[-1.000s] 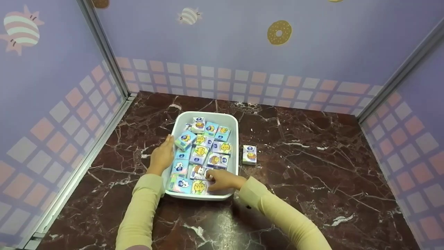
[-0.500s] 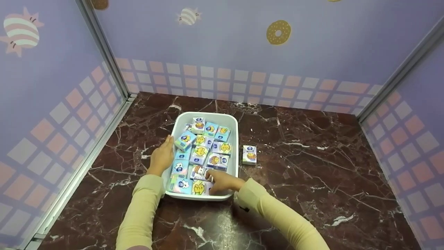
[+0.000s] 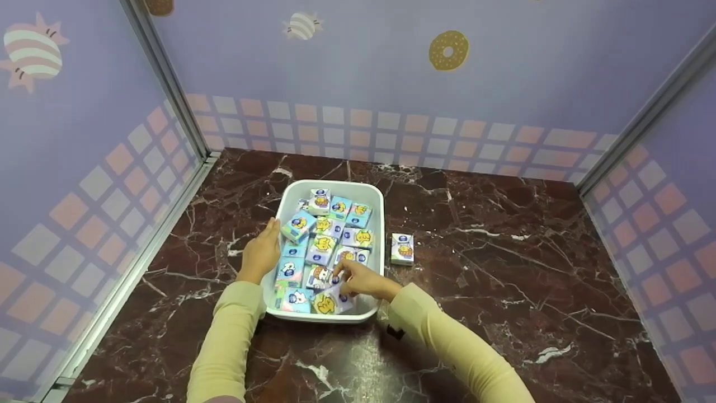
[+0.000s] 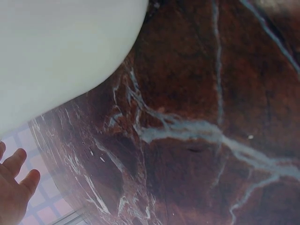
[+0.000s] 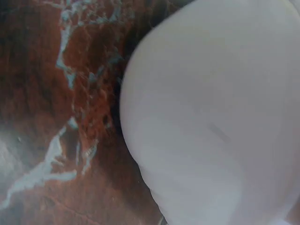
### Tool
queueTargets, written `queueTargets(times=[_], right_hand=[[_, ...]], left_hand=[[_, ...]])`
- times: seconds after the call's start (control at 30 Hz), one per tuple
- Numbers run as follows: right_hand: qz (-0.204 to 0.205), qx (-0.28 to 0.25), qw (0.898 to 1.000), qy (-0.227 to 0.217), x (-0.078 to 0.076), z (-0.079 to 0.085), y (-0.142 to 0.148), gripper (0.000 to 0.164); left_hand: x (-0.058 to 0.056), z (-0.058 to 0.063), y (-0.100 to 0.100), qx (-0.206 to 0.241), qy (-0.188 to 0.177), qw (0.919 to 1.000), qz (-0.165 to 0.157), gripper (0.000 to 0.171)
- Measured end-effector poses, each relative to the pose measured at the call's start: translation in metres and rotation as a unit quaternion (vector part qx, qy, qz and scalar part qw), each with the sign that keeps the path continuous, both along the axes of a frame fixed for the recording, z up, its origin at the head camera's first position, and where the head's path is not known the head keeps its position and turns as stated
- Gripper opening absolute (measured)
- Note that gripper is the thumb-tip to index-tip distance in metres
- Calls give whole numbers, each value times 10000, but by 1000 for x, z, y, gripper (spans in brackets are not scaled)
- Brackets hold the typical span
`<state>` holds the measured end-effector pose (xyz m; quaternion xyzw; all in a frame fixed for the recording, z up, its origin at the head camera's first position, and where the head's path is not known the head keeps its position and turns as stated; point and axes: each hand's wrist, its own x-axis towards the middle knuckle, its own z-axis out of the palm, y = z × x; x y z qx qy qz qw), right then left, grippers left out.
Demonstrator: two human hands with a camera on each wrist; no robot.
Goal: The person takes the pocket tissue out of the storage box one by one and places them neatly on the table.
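At the near end of a white tray (image 3: 320, 318), a person's right hand (image 3: 366, 281) has a narrow grip, its bent fingers pinching a tilted packet (image 3: 325, 304). Further up, the left hand (image 3: 262, 254) lies with straight fingers along the tray's left side, its grip wide. More small packets fill the tray. One carton (image 3: 403, 249) stands apart on the marbled table (image 3: 503, 268), before a purple wall (image 3: 358, 61).

I see: dark red veined counter (image 3: 503, 274), purple back wall (image 3: 369, 67) with donut print (image 3: 439, 51), striped candy print (image 3: 302, 26), pink-and-white squares (image 3: 361, 118) below. Grey metal strip (image 3: 168, 84) at left corner.
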<state>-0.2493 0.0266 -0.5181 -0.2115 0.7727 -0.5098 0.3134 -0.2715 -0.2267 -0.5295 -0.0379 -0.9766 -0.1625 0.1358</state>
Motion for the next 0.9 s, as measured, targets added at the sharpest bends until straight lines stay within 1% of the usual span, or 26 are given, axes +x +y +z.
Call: queueTargets(times=[0.07, 0.17, 0.3, 0.47, 0.53, 0.57, 0.7, 0.8, 0.9], right_hand=[[-87, -217, 9997, -24, -3, 6, 3, 38], [-203, -513, 9984, -108, -4, 21, 9, 33], [-457, -788, 9958, -42, -5, 41, 17, 29], [-942, -1026, 9902, 136, -12, 51, 26, 26], [-1100, -1099, 9878, 98, -17, 53, 31, 27], [-1163, -1141, 9866, 60, -19, 54, 34, 27], [-1430, -1408, 9796, -118, -37, 42, 49, 29], [-1633, -1544, 9744, -7, -50, 31, 61, 28], [-1825, -1584, 9703, 141, -59, 26, 75, 24]], left_hand=[[0, 0, 0, 9, 15, 10000, 13, 44], [0, -1, 0, 45, 75, 10000, 9, 44], [0, -1, 1, 79, 138, 9999, 15, 43], [0, 0, 1, 58, 80, 9999, 19, 44], [-1, 0, 1, 45, 19, 10000, 21, 44], [-1, 0, 1, 39, 0, 10000, 22, 44], [-1, 0, 0, 37, -84, 9999, 44, 44], [-1, -1, 0, 18, -95, 9999, 52, 45], [-2, -2, 0, 15, -66, 10000, 31, 44]])
